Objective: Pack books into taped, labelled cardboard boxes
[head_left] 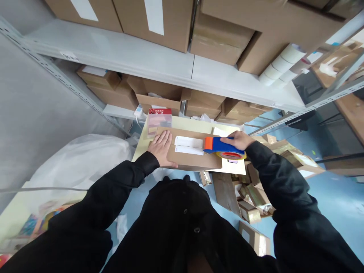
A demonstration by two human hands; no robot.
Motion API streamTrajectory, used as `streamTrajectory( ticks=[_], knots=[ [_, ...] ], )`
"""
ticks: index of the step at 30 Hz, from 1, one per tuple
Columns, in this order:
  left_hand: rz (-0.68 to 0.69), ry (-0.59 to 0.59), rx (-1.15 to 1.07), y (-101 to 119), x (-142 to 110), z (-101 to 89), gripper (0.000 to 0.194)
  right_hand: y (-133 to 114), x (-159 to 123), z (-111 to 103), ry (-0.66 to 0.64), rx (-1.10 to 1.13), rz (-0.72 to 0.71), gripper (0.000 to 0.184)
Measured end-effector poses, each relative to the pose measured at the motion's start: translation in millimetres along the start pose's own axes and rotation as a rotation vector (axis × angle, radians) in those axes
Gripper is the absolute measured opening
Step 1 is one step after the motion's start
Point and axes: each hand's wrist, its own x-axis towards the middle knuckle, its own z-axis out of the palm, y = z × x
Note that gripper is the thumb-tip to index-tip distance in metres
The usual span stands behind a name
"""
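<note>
A brown cardboard box (212, 163) lies lengthwise on a pale yellow table, with white labels (189, 146) along its top seam. My left hand (162, 148) rests flat on the box's left end, fingers spread. In my right hand (238, 140) is a blue and orange tape dispenser (220, 145), gripped by its body. The dispenser's orange front end is over the right part of the box, close to the labels. Whether tape touches the cardboard there I cannot tell. Behind my left hand stands a red and pink book (160, 118), partly covered by the box.
Shelves (170, 62) full of cartons rise behind the table, with white rolls (283, 64) on the upper right. Packed cartons (253, 197) pile up on the floor at the right. A white plastic bag (82, 163) bulges at the left. Paper (240, 167) lies under the box's right end.
</note>
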Motion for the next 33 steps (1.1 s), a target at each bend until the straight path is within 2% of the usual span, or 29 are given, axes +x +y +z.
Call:
streamTrajectory(
  ticks=[3, 5, 8, 10, 11, 14, 15, 17, 19, 22, 25, 27, 30, 33],
  knots=[
    [-0.005, -0.049, 0.015, -1.3, -0.2, -6.0, 0.143, 52.5, -7.6, 2.0, -0.036, 0.003, 0.05, 0.066],
    [-0.025, -0.1, 0.036, -0.7, -0.3, -10.0, 0.142, 75.9, -9.2, 8.4, -0.015, -0.007, 0.041, 0.064],
    [-0.171, -0.129, 0.089, 17.3, 6.8, -12.3, 0.141, 90.5, -6.8, 21.3, 0.024, 0.007, -0.001, 0.062],
    [-0.235, -0.106, 0.112, 47.7, 20.0, -9.6, 0.14, 92.4, -4.0, 27.8, 0.033, 0.033, -0.01, 0.061],
    [-0.208, -0.096, 0.11, 67.8, 29.3, -7.0, 0.14, 92.7, -2.7, 29.9, 0.036, 0.048, -0.013, 0.061],
    [0.185, -0.133, 0.025, 131.9, 60.9, 2.9, 0.129, 94.3, -0.2, 33.7, 0.049, 0.077, -0.012, 0.059],
    [0.257, -0.138, 0.003, 149.3, 70.2, 5.9, 0.128, 95.4, 0.2, 34.8, 0.048, 0.084, -0.009, 0.059],
    [0.286, -0.116, -0.01, 171.8, 83.3, 10.8, 0.125, 99.1, 0.7, 37.7, 0.035, 0.11, -0.015, 0.059],
    [0.268, -0.099, -0.007, 178.6, 88.5, 14.2, 0.121, 106.3, 0.4, 41.1, 0.02, 0.149, -0.045, 0.059],
    [0.256, -0.107, -0.009, 174.5, 87.7, 16.1, 0.119, 125.9, -2.2, 44.5, -0.007, 0.179, -0.074, 0.059],
    [0.235, -0.133, -0.015, 172.1, 86.3, 14.1, 0.118, 147.4, -4.0, 43.2, -0.056, 0.134, -0.061, 0.06],
    [0.226, -0.163, -0.022, 173.4, 87.1, 11.8, 0.114, 152.4, -2.1, 40.3, -0.086, 0.058, -0.054, 0.062],
    [0.241, -0.197, -0.037, 176.9, 88.7, 9.3, 0.103, 136.4, 4.9, 33.9, -0.09, -0.089, 0.005, 0.066],
    [0.241, -0.172, -0.017, 182.2, 89.4, 8.3, 0.096, 100.9, 10.9, 24.1, -0.041, -0.189, 0.076, 0.069]
  ],
)
